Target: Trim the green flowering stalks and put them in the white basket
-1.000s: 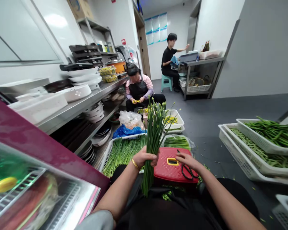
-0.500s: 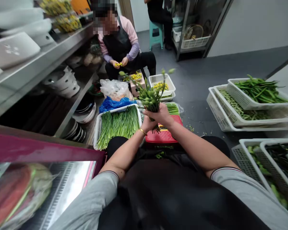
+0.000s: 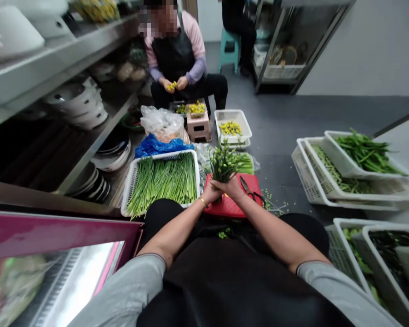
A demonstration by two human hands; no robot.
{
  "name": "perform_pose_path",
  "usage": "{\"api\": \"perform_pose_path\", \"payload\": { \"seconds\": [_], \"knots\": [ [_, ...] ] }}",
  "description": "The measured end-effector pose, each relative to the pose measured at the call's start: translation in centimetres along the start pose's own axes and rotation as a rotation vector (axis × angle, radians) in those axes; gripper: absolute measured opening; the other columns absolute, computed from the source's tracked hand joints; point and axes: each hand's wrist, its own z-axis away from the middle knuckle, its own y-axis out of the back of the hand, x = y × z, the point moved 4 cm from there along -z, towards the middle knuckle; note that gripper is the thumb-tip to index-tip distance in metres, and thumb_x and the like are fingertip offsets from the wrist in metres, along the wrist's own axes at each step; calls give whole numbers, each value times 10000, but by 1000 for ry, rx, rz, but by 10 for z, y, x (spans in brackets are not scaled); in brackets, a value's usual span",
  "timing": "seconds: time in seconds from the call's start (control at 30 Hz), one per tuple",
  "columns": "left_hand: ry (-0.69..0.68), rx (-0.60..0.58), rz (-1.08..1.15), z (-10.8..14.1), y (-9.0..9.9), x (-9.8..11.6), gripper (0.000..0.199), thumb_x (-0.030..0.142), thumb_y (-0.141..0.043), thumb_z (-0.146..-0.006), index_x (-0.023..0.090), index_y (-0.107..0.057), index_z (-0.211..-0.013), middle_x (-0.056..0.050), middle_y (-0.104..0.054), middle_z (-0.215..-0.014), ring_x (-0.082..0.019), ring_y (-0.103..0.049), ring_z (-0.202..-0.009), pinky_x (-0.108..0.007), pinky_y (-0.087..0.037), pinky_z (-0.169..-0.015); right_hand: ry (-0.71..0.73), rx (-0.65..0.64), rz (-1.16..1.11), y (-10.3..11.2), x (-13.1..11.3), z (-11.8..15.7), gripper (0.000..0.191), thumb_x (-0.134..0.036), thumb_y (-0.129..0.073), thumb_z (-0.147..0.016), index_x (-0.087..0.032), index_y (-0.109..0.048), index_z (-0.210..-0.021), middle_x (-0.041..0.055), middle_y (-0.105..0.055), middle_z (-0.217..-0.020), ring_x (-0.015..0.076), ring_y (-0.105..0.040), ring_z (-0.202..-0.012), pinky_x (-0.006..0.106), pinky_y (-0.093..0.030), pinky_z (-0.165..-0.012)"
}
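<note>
A bunch of green flower-bud stems, which look like flowering chives (image 3: 222,163), stands upright between my hands, buds toward the top. My left hand (image 3: 211,192), with a gold bangle at the wrist, is closed round its lower part. From the other side my right hand (image 3: 232,187) wraps the same bunch, its fingers meeting the left. Beneath both hands is a red flat-topped box or stool (image 3: 221,210). Dark-handled scissors (image 3: 248,187) lie on its right side, close to my right hand. The stem ends are mostly hidden by my hands.
At left a white basket (image 3: 125,200) holds long green stems. Ahead, a seated person (image 3: 173,50) handles yellow flowers near a white basket (image 3: 247,129). Baskets of green beans (image 3: 357,175) stand at right. Steel shelves (image 3: 88,50) with dishes line the left. Trimmings litter the floor.
My hands and the bunch have come down toward the red top, and the buds sit lower. The scissors now show beside my right hand. The camera view has tilted slightly.
</note>
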Motion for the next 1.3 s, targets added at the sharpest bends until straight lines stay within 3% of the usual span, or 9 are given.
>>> {"api": "perform_pose_path", "payload": {
  "seconds": [0.13,0.33,0.47,0.6,0.8,0.9,1.0,1.2,1.3],
  "knots": [
    [-37,-103,41,4,3,36,220,182,-757,-563,117,-611,-715,-27,-642,-667,-205,-635,-713,-353,-547,-707,83,-143,-141,8,-40,-2,404,-449,-787,-521,-179,-621,-770,34,-680,-773,190,-633,-731,356,-515,-733],
    [57,-619,236,40,0,95,362,292,-847,-468,117,-595,-660,-8,-607,-592,-176,-613,-595,-331,-528,-628,58,-136,-621,10,-100,29,270,-297,-724,-605,-196,-529,-762,-91,-484,-457,83,-465,-412,242,-448,-500],
    [-68,-485,260,58,-3,113,520,358,-893,-407,114,-632,-785,-31,-673,-737,-195,-640,-740,-317,-521,-717,142,-64,-653,4,-112,52,226,-273,-677,-620,-201,-484,-711,-95,-449,-431,72,-417,-379,220,-394,-442],
    [41,-520,298,74,-16,110,519,451,-844,-519,100,-611,-823,-32,-646,-610,-142,-584,-488,-261,-475,-497,169,-53,-415,11,-114,59,215,-316,-682,-645,-196,-517,-710,-72,-499,-471,95,-479,-427,235,-410,-459],
    [93,-514,202,82,24,109,457,389,-826,-577,104,-577,-833,27,-568,-466,-91,-494,-368,-186,-361,-385,192,-210,4,91,-129,64,407,-449,-750,-636,-159,-655,-905,49,-691,-830,194,-652,-761,326,-519,-705],
    [115,-601,231,90,42,106,499,394,-812,-599,89,-590,-927,21,-573,-459,-93,-483,-354,-183,-346,-371,187,29,7,141,-129,77,371,-492,-703,-699,-150,-684,-843,34,-667,-716,151,-619,-622,292,-502,-616],
    [145,-650,320,99,47,101,593,399,-788,-627,84,-575,-1082,12,-594,-499,-100,-492,-358,-189,-361,-377,227,254,-53,162,-122,92,330,-481,-717,-690,-153,-680,-705,-6,-583,-558,97,-515,-497,244,-440,-518],
    [158,-692,444,107,37,96,602,368,-753,-671,91,-554,-1167,15,-579,-510,-100,-480,-347,-194,-361,-373,-54,-67,-120,127,-87,93,368,-490,-759,-616,-131,-685,-644,0,-565,-497,82,-479,-441,225,-386,-450],
    [142,-739,460,107,32,98,569,342,-756,-670,116,-561,-1155,18,-581,-506,-102,-486,-352,-196,-370,-388,-159,-202,-244,106,-78,88,459,-514,-784,-575,-126,-698,-804,12,-621,-582,88,-531,-461,209,-382,-434]
  ]
}}
